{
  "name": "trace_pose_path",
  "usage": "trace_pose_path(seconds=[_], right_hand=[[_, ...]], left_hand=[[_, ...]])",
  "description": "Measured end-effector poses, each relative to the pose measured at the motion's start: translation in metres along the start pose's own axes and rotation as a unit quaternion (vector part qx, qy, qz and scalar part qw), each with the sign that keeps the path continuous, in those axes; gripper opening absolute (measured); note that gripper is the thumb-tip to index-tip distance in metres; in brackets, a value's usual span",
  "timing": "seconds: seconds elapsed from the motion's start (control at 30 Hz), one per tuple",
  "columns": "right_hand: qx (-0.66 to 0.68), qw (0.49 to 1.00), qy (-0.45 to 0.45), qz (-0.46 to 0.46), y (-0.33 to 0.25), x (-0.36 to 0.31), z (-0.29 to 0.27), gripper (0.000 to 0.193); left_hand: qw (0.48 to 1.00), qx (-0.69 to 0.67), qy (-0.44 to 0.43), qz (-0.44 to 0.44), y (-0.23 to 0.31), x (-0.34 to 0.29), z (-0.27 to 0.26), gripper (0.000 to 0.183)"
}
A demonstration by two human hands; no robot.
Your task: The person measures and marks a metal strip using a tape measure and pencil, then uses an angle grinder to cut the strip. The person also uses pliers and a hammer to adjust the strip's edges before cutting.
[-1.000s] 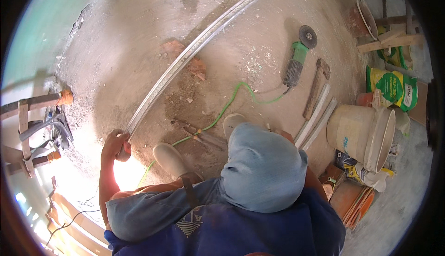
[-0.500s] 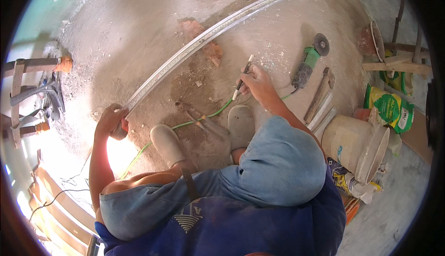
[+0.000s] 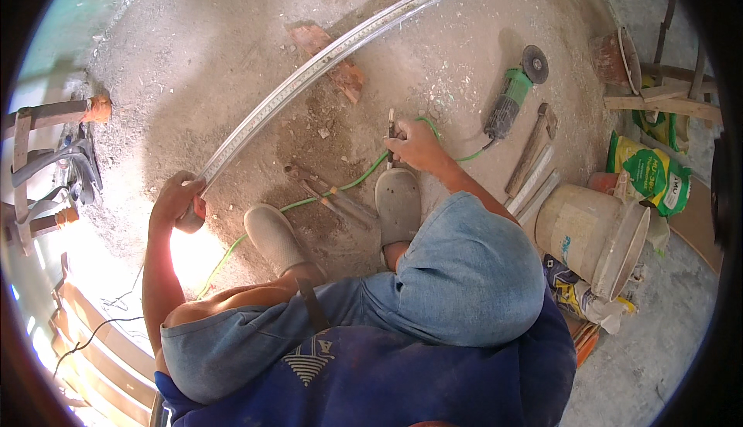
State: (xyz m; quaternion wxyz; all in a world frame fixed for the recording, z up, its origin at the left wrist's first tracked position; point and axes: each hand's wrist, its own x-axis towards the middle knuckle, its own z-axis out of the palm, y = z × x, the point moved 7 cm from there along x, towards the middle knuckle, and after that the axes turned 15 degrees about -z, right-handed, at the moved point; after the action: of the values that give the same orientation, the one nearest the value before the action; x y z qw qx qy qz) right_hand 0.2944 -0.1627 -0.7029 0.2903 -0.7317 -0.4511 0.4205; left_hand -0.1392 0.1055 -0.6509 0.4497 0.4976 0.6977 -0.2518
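My left hand [image 3: 175, 193] is closed around a tape measure [image 3: 191, 220], red and dark, at the left. Its pale blade [image 3: 267, 107] runs out far to the upper right, along a long shiny metal strip [image 3: 402, 15] on the ground. My right hand [image 3: 416, 147] pinches a slim black marker with white ends [image 3: 392, 123], held nearly upright above the toe of my right shoe [image 3: 398, 204]. This hand is apart from the strip. A green cable [image 3: 362, 187] passes across the ground beneath it.
A green angle grinder [image 3: 511, 102] and a hammer [image 3: 532, 152] lie to the right, beside a dirty white bucket [image 3: 576, 230] on its side. Pliers [image 3: 321, 199] rest between my feet. Farther off are an orange brick fragment [image 3: 340, 71] and a green-yellow bag [image 3: 650, 175].
My right hand has shifted slightly left and nearer my shoe, and the marker has swung more upright. The left hand keeps hold of the tape measure; the whole view has shifted a little.
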Motion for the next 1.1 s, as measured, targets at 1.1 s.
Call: trace_pose_path(seconds=[1.1], right_hand=[[-0.066, 0.996, 0.058, 0.025, -0.012, 0.0, 0.003, 0.037]], left_hand=[[0.997, 0.066, 0.035, 0.0, 0.005, -0.001, -0.006, 0.035]])
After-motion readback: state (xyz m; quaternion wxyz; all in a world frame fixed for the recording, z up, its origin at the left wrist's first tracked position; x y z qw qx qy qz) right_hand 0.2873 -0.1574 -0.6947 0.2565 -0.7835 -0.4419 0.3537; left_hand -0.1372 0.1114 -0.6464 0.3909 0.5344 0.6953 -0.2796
